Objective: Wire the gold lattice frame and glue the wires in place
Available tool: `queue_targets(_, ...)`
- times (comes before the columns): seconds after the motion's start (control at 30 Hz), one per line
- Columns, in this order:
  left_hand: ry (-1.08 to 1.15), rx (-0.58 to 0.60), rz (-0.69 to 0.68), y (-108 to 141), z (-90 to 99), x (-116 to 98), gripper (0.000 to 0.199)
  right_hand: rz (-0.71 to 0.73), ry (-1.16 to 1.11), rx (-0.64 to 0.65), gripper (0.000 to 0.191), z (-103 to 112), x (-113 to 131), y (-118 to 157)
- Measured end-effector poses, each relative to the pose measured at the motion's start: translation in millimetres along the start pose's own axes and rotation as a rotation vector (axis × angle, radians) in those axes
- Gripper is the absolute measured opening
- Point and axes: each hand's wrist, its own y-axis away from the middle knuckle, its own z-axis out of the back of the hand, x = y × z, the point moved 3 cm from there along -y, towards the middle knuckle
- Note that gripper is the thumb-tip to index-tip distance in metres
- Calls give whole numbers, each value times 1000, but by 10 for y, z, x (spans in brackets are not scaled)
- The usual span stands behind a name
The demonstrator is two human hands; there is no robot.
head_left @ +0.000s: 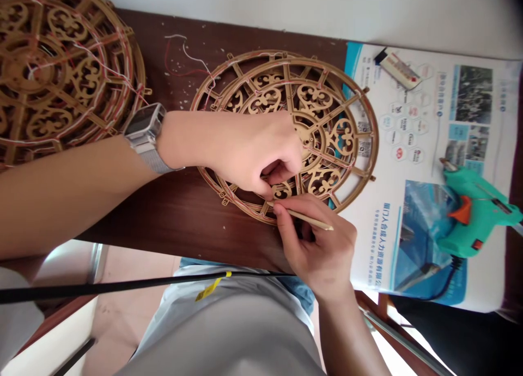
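A thin stick (312, 220) is pinched by the right hand (322, 242), tip leftward at the openwork wheel's (304, 133) near edge, beside the left hand (265, 147), whose hold cannot be told.

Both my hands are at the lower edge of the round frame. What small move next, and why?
I'd probably nudge the stick lightly with the right hand, keeping the left hand on the frame as a steady. The stick's tip sits beside the left thumb, and thin red and white wires run along the frame's rings.
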Motion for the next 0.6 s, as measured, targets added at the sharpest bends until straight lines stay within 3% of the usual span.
queue_targets(0.23,-52,8,117,-36,-42,-73,27,-60,-16,-90,12,77,-16,5)
queue_targets(0.43,-95,-53,207,77,-128,-97,30,-60,11,-51,8,51,-41,-8)
queue_targets(0.6,-220,-124,189,307,-55,-335,21,-85,-12,-53,7,51,-35,-2)
